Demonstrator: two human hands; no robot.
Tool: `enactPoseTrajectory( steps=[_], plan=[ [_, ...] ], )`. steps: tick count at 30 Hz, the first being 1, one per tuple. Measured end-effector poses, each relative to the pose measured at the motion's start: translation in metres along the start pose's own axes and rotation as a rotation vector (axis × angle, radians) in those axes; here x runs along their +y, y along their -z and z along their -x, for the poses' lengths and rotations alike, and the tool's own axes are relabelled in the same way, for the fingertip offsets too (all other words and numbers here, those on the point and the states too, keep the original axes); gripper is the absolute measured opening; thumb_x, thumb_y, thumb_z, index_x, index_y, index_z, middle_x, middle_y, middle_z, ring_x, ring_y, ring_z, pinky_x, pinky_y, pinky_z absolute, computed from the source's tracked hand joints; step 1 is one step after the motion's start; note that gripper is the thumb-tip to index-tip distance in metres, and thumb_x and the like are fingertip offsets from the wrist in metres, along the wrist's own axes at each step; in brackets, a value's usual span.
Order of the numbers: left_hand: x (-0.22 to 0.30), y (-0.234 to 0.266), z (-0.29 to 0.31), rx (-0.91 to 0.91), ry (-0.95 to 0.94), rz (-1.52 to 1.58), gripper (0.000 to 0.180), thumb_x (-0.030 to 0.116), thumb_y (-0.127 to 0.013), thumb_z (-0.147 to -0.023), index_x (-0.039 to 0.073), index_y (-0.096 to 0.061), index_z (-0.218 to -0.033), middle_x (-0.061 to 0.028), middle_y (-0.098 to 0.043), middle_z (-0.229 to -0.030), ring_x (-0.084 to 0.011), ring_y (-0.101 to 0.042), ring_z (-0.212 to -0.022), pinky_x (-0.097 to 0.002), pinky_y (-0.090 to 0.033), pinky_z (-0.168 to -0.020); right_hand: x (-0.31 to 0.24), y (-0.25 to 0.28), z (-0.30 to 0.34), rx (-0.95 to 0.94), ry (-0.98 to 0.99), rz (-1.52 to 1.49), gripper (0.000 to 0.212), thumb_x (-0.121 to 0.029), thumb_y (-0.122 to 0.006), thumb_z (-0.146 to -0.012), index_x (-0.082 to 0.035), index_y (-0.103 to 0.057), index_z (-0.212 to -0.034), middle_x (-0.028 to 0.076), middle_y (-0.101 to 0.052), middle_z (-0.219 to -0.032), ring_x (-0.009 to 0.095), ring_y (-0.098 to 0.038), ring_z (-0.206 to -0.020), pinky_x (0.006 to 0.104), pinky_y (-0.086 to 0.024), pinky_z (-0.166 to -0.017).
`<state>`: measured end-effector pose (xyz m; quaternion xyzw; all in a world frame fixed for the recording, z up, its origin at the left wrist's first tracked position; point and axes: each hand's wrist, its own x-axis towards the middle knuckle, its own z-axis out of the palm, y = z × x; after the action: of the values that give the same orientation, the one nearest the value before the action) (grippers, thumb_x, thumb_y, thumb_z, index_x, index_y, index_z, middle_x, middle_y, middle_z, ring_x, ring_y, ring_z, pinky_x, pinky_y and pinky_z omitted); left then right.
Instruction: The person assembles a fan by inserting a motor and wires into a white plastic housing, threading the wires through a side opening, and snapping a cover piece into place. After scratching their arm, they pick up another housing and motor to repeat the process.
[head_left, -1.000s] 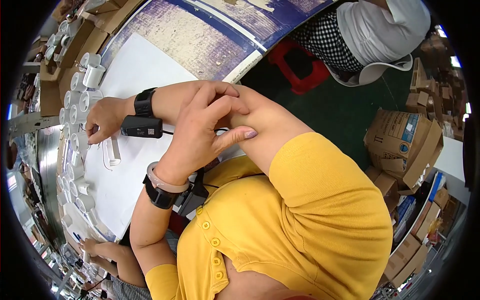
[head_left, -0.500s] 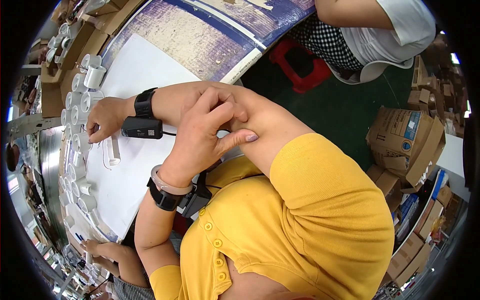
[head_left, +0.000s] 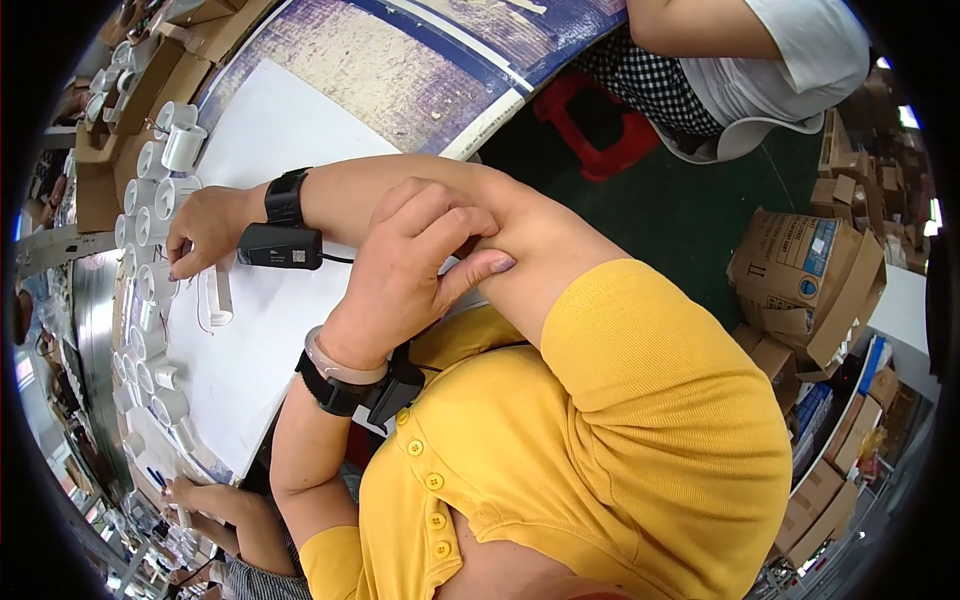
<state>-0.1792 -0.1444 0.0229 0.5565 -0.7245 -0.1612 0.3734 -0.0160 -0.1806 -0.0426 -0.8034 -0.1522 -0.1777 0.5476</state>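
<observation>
My left hand point(head_left: 410, 255) reaches across to the inner elbow of my right arm point(head_left: 530, 225). Its fingers are curled and the thumb presses the skin there, so the hand is closed on the arm. Farther left, my right hand point(head_left: 208, 232) rests at the table's edge by several white cylindrical housings point(head_left: 172, 197). Its fingers point down with the tips together; whatever is between them is too small to make out. Beside it a white trough-shaped piece point(head_left: 218, 298) with thin wires lies on a white sheet point(head_left: 235, 370).
A black box-shaped device point(head_left: 280, 246) is strapped at my right wrist, with a cable. Cardboard boxes point(head_left: 800, 262) stand on the right. A co-worker in a white top point(head_left: 800, 50) sits at the upper right near a red stool point(head_left: 600, 135). Another person's hand point(head_left: 180, 490) shows lower left.
The fingers of my left hand have bent slightly closer against my right arm. The view has shifted a little; my right hand stays by the white housings.
</observation>
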Motion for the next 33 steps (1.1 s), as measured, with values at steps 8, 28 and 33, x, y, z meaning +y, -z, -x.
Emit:
enactPoseTrajectory(
  steps=[8,28,33],
  plan=[
    [-0.003,-0.003,0.001,0.035,-0.140,0.061,0.020,0.015,-0.072,-0.076,0.006,-0.059,-0.089,-0.0068,-0.059,-0.094,-0.0281,-0.055,-0.088,-0.0374,-0.045,-0.078,0.000,-0.004,0.000,0.013,0.002,0.012,0.035,-0.046,-0.065,-0.075,-0.014,-0.074,-0.086,0.003,-0.071,-0.082,0.021,-0.067,-0.077,0.0313,-0.050,-0.072],
    [0.004,0.008,-0.017,0.058,-0.265,-0.078,0.022,0.016,-0.062,-0.082,0.004,-0.056,-0.099,-0.0134,-0.055,-0.099,-0.0317,-0.055,-0.093,-0.0360,-0.047,-0.080,-0.007,0.003,0.001,0.044,0.009,-0.047,0.028,-0.035,-0.068,-0.076,-0.008,-0.073,-0.084,0.008,-0.070,-0.080,0.020,-0.067,-0.074,0.0298,-0.051,-0.068],
    [0.008,0.008,-0.008,-0.070,-0.199,0.029,0.023,0.015,-0.059,-0.081,0.002,-0.055,-0.099,-0.0144,-0.055,-0.100,-0.0323,-0.054,-0.096,-0.0378,-0.046,-0.085,-0.016,0.003,0.002,-0.014,-0.013,0.005,0.023,-0.028,-0.070,-0.077,-0.007,-0.072,-0.084,0.009,-0.069,-0.079,0.020,-0.066,-0.074,0.0294,-0.051,-0.070]
  ],
)
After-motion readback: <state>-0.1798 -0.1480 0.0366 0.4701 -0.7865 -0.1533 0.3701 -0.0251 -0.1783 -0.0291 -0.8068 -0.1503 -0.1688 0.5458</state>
